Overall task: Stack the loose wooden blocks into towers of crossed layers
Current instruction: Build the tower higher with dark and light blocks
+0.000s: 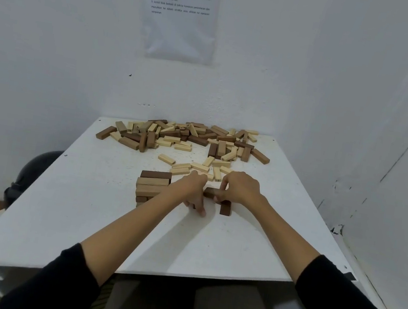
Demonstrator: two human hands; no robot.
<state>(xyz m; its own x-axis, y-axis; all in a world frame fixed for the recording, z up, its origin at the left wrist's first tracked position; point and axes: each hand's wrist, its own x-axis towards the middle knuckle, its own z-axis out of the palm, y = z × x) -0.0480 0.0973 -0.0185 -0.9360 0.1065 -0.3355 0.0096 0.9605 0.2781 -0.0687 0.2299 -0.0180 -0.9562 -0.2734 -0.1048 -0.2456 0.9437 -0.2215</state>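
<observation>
A low tower [152, 186] of crossed layers stands at the table's middle, with a dark block and pale blocks on top. To its right lies a dark block [225, 207] pointing toward me. My right hand [240, 188] grips another dark block [209, 192] laid crosswise above it. My left hand [194, 189] reaches past the tower, fingers pointing down and touching the table beside those dark blocks. Whatever lies under my left palm is hidden.
A big pile of loose pale and brown blocks [184, 136] covers the far end of the white table [96, 217]. Several pale blocks [195, 167] lie scattered just beyond my hands. White walls close in behind and on the right.
</observation>
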